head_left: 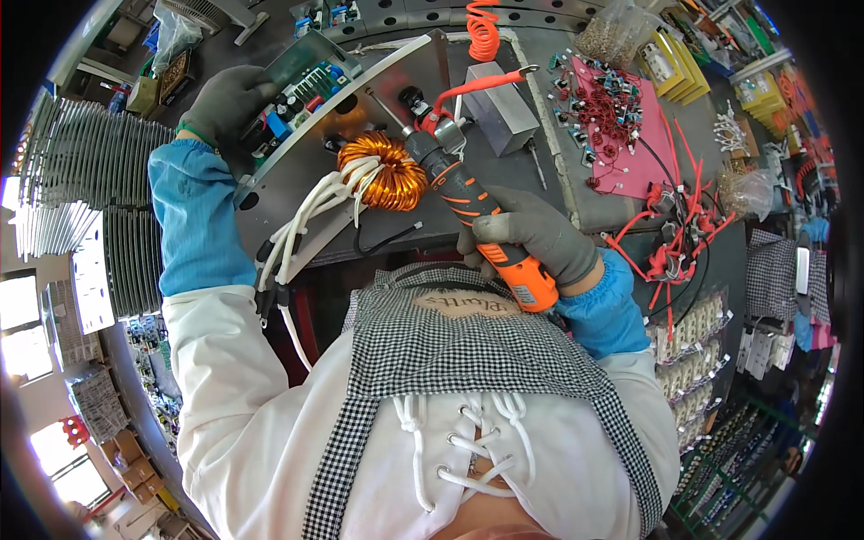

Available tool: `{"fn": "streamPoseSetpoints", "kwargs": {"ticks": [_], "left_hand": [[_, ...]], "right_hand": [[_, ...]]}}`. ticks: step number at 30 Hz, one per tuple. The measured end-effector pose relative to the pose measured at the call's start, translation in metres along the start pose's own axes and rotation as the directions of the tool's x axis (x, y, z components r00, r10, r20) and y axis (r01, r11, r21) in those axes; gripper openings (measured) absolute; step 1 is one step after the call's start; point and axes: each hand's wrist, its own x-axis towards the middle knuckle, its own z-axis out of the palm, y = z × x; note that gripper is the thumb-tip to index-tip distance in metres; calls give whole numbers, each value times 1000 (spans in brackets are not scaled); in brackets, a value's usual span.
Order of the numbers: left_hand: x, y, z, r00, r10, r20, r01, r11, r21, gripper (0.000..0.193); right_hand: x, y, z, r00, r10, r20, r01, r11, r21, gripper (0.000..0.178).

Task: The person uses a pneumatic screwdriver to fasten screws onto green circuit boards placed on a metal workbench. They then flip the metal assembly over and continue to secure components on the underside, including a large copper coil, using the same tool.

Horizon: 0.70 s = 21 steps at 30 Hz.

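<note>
My right hand, in a grey glove, is closed round the handle of an orange-and-black power screwdriver. Its long bit reaches up and left to the upright metal panel. My gloved left hand curls at the edge of the chassis, against a green circuit board behind that panel. On the near side of the panel sits a copper-wound toroidal coil with thick white leads. A red cable with a ring terminal rises beside the tool's head, near a silver clamp-like part.
A grey metal block stands right of the panel. Farther right, small wired boards lie on a pink sheet, near a bundle of red cables. Stacked finned heat sinks fill the left side. A coiled orange hose hangs at the back.
</note>
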Motion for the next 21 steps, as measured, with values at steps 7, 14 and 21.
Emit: {"fn": "streamPoseSetpoints", "kwargs": {"ticks": [7,14,21], "left_hand": [[8,7,7,999,43,16,-44,995,86,29],[8,12,4,997,-6,82,7,1000,-10,30],[10,0,21,998,-53,45,59,987,-149,29]], "right_hand": [[-4,-1,0,1000,9,-15,-8,998,59,49],[-5,2,-2,1000,-15,20,15,1000,12,47],[-7,5,3,1000,9,4,-9,992,130,47]]}}
